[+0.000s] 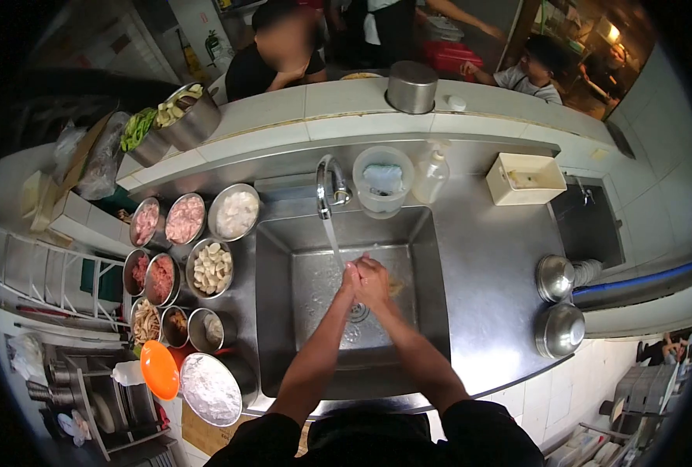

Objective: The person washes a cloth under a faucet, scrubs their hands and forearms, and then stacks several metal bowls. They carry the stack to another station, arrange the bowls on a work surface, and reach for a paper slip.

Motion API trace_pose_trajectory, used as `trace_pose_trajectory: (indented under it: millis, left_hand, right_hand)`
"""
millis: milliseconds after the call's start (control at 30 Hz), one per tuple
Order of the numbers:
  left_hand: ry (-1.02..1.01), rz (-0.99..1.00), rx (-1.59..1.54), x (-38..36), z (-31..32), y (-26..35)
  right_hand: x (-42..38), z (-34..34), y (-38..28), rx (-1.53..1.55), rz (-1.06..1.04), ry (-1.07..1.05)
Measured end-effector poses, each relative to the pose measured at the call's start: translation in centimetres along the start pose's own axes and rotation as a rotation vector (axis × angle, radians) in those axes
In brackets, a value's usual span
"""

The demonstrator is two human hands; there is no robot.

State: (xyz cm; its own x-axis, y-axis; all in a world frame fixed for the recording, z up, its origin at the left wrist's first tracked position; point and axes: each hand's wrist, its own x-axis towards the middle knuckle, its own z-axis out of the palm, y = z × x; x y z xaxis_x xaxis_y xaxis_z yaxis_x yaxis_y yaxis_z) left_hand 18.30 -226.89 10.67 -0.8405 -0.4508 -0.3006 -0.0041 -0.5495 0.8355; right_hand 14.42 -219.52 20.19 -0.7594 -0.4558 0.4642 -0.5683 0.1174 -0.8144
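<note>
My left hand (351,282) and my right hand (373,281) are clasped together over the steel sink (276,311). The fingers of my right hand fold against the left one, and most of the left fingers are hidden. Water (332,237) runs from the curved chrome faucet (324,183) down onto the hands. Below them, drops and a drain (358,313) show on the sink floor. A small brownish piece (395,286) lies to the right of my hands.
Left of the sink stand several steel containers of food, a bowl of white powder (210,389) and an orange lid (160,370). Behind it are a clear tub (382,202) and a pump bottle (432,175). Steel bowls (560,331) sit at right; people are beyond the ledge (338,101).
</note>
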Motion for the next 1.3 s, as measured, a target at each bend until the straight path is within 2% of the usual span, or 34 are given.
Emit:
trace_pose_trajectory:
  millis: [33, 67, 100, 167, 200, 233, 300, 333, 367, 400, 433, 467, 500, 533, 567, 600, 633, 700, 733, 767, 800, 833, 867, 900, 933, 967, 1000, 1033, 1100, 1133, 1167, 1200, 1233, 1300]
  left_hand:
    - [0.095, -0.124, -0.087, -2.7, 2.9, 2.2]
    - [0.188, -0.245, -0.178, -4.2, 4.8, 3.5]
    - [0.187, -0.238, -0.183, -4.1, 5.1, 3.2]
    - [0.209, -0.165, -0.169, -4.0, 4.9, 2.5]
    - [0.192, -0.201, -0.36, -3.9, 4.2, 2.3]
    - [0.198, -0.204, -0.363, -3.8, 3.6, 1.8]
    - [-0.082, -0.229, -0.144, -4.3, 1.6, 0.0]
    - [-0.09, -0.219, -0.138, -3.9, 1.2, 1.1]
    - [-0.209, -0.18, 0.071, -3.8, 0.7, 2.2]
    - [-0.323, -0.149, 0.276, -4.1, 0.2, 2.9]
    - [-0.326, -0.151, 0.276, -3.7, -0.2, 3.9]
    - [-0.186, -0.039, 0.461, -2.6, -0.4, 5.3]
    - [-0.045, 0.078, 0.641, -1.9, -0.5, 6.4]
    - [-0.054, 0.088, 0.637, -1.4, -0.3, 7.2]
    - [-0.116, 0.025, 0.791, -1.1, 0.1, 8.0]
    - [-0.179, -0.041, 0.949, -1.1, 0.6, 8.7]
    - [-0.187, -0.037, 0.954, -1.2, 1.2, 9.2]
    - [-0.056, -0.075, 0.953, -2.0, 2.0, 10.2]
    - [-0.059, -0.081, 0.956, -2.2, 2.0, 10.8]
    - [-0.318, -0.12, 1.011, -1.9, 1.7, 11.7]
    - [-0.579, -0.157, 1.056, -1.6, 1.6, 12.4]
    - [-0.581, -0.159, 1.057, -1.7, 1.7, 12.3]
    - [-0.523, -0.143, 0.877, -1.7, 1.6, 12.0]
    - [-0.462, -0.125, 0.698, -1.5, 1.6, 11.5]
    - [-0.461, -0.124, 0.7, -1.3, 2.0, 10.7]
    - [-0.312, -0.049, 0.377, -0.9, 2.8, 9.3]
    - [-0.164, 0.022, 0.053, -0.5, 2.9, 7.9]
    - [-0.177, 0.021, 0.054, 0.0, 2.5, 6.7]
    - [-0.006, -0.008, -0.017, 0.9, 0.8, 2.5]
    - [-0.506, -0.119, -0.473, 2.3, -2.4, -0.4]
    - [-0.518, -0.127, -0.476, 1.6, -0.7, 0.1]
    - [-0.161, -0.219, -0.334, -0.5, 2.1, 1.6]
    - [0.197, -0.306, -0.181, -2.3, 4.1, 2.8]
    - [0.175, -0.259, -0.104, -2.7, 2.5, 2.3]
  right_hand:
    - [-0.4, 0.2, 2.0, -0.102, -0.232, -0.095]
    - [0.0, -0.1, 3.3, -0.287, 0.047, -0.293]
    - [0.0, 0.0, 3.5, -0.288, 0.039, -0.296]
    - [-0.4, 0.6, 3.1, -0.217, 0.256, -0.093]
    - [-1.1, 0.3, 2.6, -0.108, 0.139, -0.145]
    - [-0.7, 0.0, 3.0, -0.108, 0.142, -0.152]
    - [-1.0, -0.7, 6.0, -0.113, 0.337, -0.155]
    - [-1.2, -0.4, 8.3, -0.036, 0.396, -0.066]
    - [-1.9, 0.0, 10.3, -0.035, 0.388, -0.059]
    - [-3.5, 0.1, 11.9, 0.012, 0.467, -0.175]
    - [-4.2, 0.2, 12.6, 0.061, 0.544, -0.29]
    - [-2.5, -3.0, 5.5, 0.436, 1.055, -0.386]
    - [-2.2, -3.6, 3.5, 0.436, 1.052, -0.38]
    - [-1.9, -4.2, 2.5, 0.37, 0.848, -0.591]
    - [-1.4, -4.9, 1.9, 0.295, 0.637, -0.791]
    - [-0.6, -5.8, 1.0, 0.29, 0.633, -0.782]
    - [0.4, -6.4, 0.2, 0.342, 0.698, -0.72]
    - [1.5, -6.6, 0.6, 0.403, 0.768, -0.651]
    - [1.9, -6.7, 1.8, 0.627, 0.682, -0.422]
    - [2.4, -7.0, 2.3, 0.838, 0.58, -0.186]
    - [3.0, -7.2, 2.8, 0.839, 0.578, -0.182]
    - [3.2, -7.5, 3.2, 1.148, 0.681, -0.047]
    - [3.3, -7.6, 3.4, 1.453, 0.776, 0.095]
    - [2.5, -6.5, 4.6, 1.455, 0.777, 0.094]
    - [1.3, -4.7, 5.7, 1.396, 0.894, 0.199]
    - [0.3, -3.1, 6.3, 1.332, 1.005, 0.305]
    - [-0.4, -1.9, 4.5, 0.744, 0.805, 0.134]
    - [-0.8, -0.8, 1.9, 0.162, 0.576, -0.022]
    - [-1.6, 0.3, -0.7, 0.17, 0.155, 0.064]
    - [-1.5, 0.3, 0.0, 0.158, 0.161, 0.074]
    - [-0.8, 0.4, 1.4, -0.059, 0.17, -0.016]
    - [-0.6, 0.3, 2.3, -0.275, 0.18, -0.11]
    - [-1.1, 0.3, 2.2, -0.283, 0.186, -0.108]
    - [-0.6, 1.0, 1.7, -0.271, 0.244, -0.128]
